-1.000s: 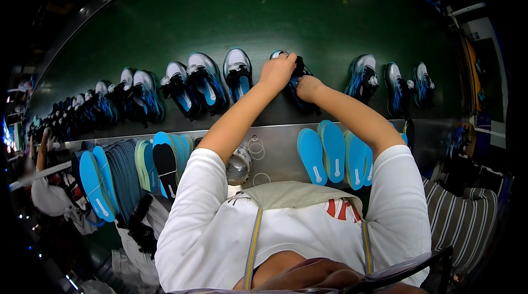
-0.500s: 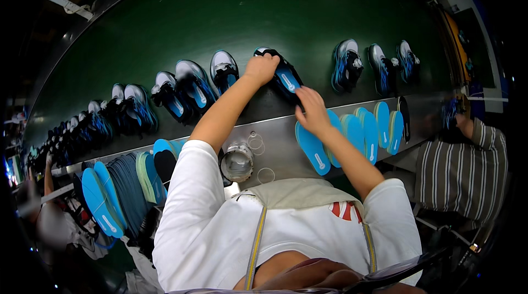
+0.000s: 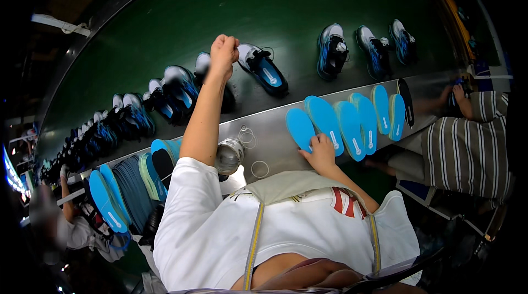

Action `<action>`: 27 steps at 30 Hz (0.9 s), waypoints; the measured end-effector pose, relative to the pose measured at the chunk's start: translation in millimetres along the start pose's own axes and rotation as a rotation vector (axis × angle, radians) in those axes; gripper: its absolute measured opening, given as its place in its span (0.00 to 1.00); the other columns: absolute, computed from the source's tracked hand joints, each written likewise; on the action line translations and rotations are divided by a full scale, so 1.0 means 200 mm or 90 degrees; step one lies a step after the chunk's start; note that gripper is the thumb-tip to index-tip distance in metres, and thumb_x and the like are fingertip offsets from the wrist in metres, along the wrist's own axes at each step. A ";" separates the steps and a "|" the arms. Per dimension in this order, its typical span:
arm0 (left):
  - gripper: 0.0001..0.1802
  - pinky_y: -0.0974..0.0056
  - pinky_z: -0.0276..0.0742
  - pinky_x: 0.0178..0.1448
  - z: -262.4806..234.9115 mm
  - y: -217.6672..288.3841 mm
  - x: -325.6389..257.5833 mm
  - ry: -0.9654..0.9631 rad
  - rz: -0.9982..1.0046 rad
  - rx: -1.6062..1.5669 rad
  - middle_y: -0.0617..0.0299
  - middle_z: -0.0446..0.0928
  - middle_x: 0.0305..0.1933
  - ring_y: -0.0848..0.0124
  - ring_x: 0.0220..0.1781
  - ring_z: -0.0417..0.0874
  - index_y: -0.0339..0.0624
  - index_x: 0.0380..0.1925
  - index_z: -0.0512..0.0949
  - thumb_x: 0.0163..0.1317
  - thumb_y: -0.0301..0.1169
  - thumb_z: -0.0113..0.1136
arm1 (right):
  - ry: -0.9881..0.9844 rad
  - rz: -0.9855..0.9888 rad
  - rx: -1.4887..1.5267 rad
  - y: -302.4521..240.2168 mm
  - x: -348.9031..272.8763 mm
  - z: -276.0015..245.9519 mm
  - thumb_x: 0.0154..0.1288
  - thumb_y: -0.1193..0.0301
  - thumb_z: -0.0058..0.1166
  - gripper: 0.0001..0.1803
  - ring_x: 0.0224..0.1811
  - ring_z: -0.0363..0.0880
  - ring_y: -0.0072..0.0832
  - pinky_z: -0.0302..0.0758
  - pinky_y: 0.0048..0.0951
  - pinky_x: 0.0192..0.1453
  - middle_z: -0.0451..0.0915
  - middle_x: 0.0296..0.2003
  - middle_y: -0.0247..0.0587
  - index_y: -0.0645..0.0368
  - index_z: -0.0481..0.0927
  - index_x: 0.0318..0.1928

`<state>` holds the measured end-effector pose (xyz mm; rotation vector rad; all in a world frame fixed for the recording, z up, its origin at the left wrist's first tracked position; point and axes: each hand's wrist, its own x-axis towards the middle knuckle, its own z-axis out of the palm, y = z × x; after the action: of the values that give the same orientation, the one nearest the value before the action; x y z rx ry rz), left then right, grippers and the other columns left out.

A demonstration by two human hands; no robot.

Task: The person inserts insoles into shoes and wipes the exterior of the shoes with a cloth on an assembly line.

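My left hand (image 3: pixel 224 53) is closed above the green work surface, just left of a black and grey sneaker (image 3: pixel 266 71). Whatever its curled fingers may hold is hidden. Laid open, that sneaker shows a blue insole inside, and a thin lace loops out near its toe. My right hand (image 3: pixel 321 154) is at the lower end of a light blue insole (image 3: pixel 297 125), its fingers and thumb closed over the heel end. Right beside it lies another blue insole (image 3: pixel 324 120). Partly behind my left forearm stands a further sneaker (image 3: pixel 202 64).
Left, a long row of sneakers (image 3: pixel 137 112) recedes; three more sneakers (image 3: pixel 331 52) stand right. Insole stacks (image 3: pixel 352 132) line the metal ledge (image 3: pixel 264 137), near a clear jar (image 3: pixel 229 156) and thin rings (image 3: pixel 259 169). A person in a striped shirt (image 3: pixel 467 151) sits right; another person works far left.
My left hand has come off the sneaker and moved up and left. My right hand has left the sneaker's heel and come down onto the blue insole. The whole view has shifted slightly.
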<state>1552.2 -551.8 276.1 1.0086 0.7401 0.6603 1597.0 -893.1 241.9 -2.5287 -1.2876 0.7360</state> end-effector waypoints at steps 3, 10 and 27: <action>0.12 0.75 0.47 0.13 0.18 0.04 0.04 -0.016 0.008 0.120 0.69 0.60 0.14 0.82 0.09 0.53 0.45 0.16 0.60 0.55 0.33 0.45 | 0.033 -0.037 0.194 0.02 0.01 -0.09 0.41 0.62 0.58 0.20 0.40 0.64 0.40 0.65 0.32 0.42 0.64 0.37 0.48 0.63 0.69 0.32; 0.21 0.70 0.61 0.22 0.72 -0.41 0.16 -0.228 0.110 0.562 0.63 0.66 0.16 0.77 0.19 0.65 0.40 0.36 0.67 0.47 0.41 0.58 | 0.105 -0.006 0.329 0.24 0.08 -0.38 0.48 0.63 0.54 0.25 0.46 0.66 0.40 0.64 0.33 0.48 0.65 0.45 0.55 0.67 0.68 0.43; 0.35 0.66 0.65 0.21 1.04 -0.61 0.45 -0.136 -0.117 0.554 0.58 0.67 0.08 0.71 0.15 0.71 0.33 0.11 0.72 0.47 0.60 0.44 | 0.292 -0.279 -0.112 0.54 0.74 -0.81 0.39 0.75 0.51 0.06 0.33 0.67 0.37 0.67 0.32 0.37 0.72 0.38 0.46 0.65 0.75 0.22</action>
<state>1788.3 -633.1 215.2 1.7431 0.9348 0.0339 1829.9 -833.1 286.7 -2.2166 -1.6858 -0.0489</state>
